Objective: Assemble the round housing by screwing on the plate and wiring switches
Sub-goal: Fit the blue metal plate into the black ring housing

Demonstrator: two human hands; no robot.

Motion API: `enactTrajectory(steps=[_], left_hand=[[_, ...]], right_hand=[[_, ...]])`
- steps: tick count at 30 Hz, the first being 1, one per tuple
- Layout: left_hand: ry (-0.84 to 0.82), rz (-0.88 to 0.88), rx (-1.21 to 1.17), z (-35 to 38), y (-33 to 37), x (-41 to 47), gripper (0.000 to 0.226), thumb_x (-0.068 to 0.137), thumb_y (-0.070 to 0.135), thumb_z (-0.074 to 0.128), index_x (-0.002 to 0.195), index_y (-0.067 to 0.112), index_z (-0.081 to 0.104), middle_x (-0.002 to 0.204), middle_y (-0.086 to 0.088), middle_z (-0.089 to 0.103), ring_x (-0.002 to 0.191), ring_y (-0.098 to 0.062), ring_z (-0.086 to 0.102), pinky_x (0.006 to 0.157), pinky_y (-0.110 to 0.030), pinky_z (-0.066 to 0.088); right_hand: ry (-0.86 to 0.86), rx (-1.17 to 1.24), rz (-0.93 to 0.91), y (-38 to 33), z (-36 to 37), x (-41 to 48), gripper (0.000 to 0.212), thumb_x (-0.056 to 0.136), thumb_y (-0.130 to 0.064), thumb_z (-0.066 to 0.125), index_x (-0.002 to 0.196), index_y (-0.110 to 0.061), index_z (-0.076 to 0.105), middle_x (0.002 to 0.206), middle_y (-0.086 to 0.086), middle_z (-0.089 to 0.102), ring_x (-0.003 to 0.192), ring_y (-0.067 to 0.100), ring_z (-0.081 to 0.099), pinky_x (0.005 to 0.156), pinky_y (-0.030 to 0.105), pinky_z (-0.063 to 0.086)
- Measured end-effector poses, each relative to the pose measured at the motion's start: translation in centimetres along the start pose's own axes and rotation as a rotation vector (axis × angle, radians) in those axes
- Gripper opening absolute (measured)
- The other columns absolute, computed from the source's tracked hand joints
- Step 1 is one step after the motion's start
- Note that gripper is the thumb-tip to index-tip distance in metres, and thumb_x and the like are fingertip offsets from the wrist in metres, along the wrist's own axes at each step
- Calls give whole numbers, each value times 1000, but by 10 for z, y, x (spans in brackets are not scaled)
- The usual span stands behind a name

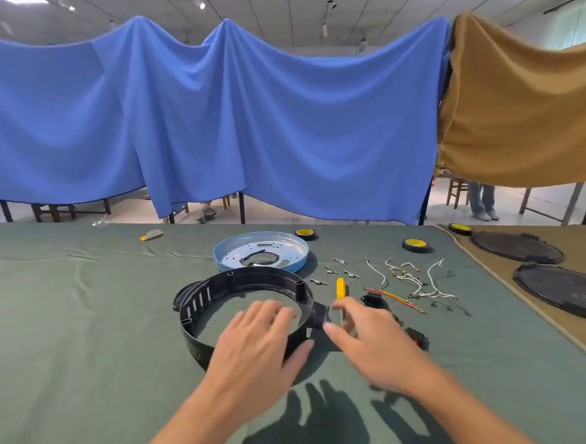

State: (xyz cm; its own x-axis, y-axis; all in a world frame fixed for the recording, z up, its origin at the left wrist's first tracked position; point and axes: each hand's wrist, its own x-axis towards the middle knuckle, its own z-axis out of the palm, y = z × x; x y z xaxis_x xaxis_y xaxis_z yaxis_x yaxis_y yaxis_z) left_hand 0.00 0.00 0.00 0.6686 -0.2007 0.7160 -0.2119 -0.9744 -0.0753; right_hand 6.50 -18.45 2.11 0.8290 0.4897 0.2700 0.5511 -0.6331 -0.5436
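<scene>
A black round housing ring (203,297) lies on the green cloth in front of me. My left hand (258,344) hovers over its near right rim with fingers spread and relaxed, the thumb by the rim's outside. My right hand (367,340) is just right of the ring's side tab, fingers loosely extended and holding nothing. Behind the ring lies the blue round metal plate (232,254). A yellow-handled screwdriver (340,287) lies right of the ring. Several screws (335,270), white wires (411,276), a red-yellow wire (395,298) and a black switch (418,337) lie further right.
Yellow-and-black rolls (417,245) (306,233) sit at the table's back. Two dark round covers (516,246) (570,292) lie on the tan cloth at the right. Blue and tan drapes hang behind the table. A person's legs (482,201) stand far right.
</scene>
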Motion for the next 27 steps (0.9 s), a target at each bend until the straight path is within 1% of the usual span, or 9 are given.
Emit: enactTrajectory(steps=[2,4,8,14,16,18,20,22,27], left_hand=[[-47,14,67,11,0,12,42,91,52,44,99,19,67,88,5,65,78,-18,64,64,-32,53],[-102,45,100,27,-6,18,38,90,51,42,93,21,66,81,6,63,72,-17,63,57,-30,51],[-125,113,206,45,-26,16,26,88,44,60,72,23,61,63,6,58,54,-17,60,44,-27,43],[-52,132,349,66,-51,12,35,89,33,65,58,21,54,45,2,49,43,-22,49,42,-29,35],[-30,122,352,71,-59,11,35,92,31,57,59,20,54,44,1,48,42,-23,47,42,-30,33],[-21,130,355,75,-66,12,35,94,31,53,61,18,55,44,1,46,41,-23,45,42,-30,33],[-9,166,349,77,-74,13,34,93,30,54,62,18,55,44,1,44,40,-23,44,42,-29,32],[-2,210,348,77,-83,16,31,92,30,57,64,17,55,45,1,42,39,-23,42,42,-28,31],[-13,189,320,77,-91,17,29,87,32,67,66,17,56,45,2,40,39,-22,42,42,-28,31]], right_hand=[[-6,19,190,1,11,28,44,98,-42,42,136,-20,43,104,0,63,93,13,61,79,33,51],[-30,109,346,3,22,51,37,99,-31,44,132,-15,47,110,8,60,80,17,67,70,34,60],[-36,261,386,15,34,78,24,96,-11,48,116,-16,61,82,8,66,57,11,64,47,17,51],[-166,274,316,18,38,117,13,95,-13,55,101,-20,64,70,5,69,50,9,64,49,18,50],[-165,182,275,21,40,135,12,93,-15,56,96,-21,65,74,4,70,55,9,66,55,25,55],[-43,-39,186,25,44,158,13,94,-19,53,97,-22,66,87,2,70,74,14,65,72,35,57],[20,-202,101,29,49,180,20,95,-21,49,109,-22,63,109,2,66,95,18,60,85,40,54],[-60,-315,16,33,53,201,29,97,-20,45,124,-22,56,126,2,58,110,20,55,93,43,50],[-168,-526,-128,38,68,245,33,92,-6,47,123,-18,51,128,2,53,115,24,47,86,41,48]])
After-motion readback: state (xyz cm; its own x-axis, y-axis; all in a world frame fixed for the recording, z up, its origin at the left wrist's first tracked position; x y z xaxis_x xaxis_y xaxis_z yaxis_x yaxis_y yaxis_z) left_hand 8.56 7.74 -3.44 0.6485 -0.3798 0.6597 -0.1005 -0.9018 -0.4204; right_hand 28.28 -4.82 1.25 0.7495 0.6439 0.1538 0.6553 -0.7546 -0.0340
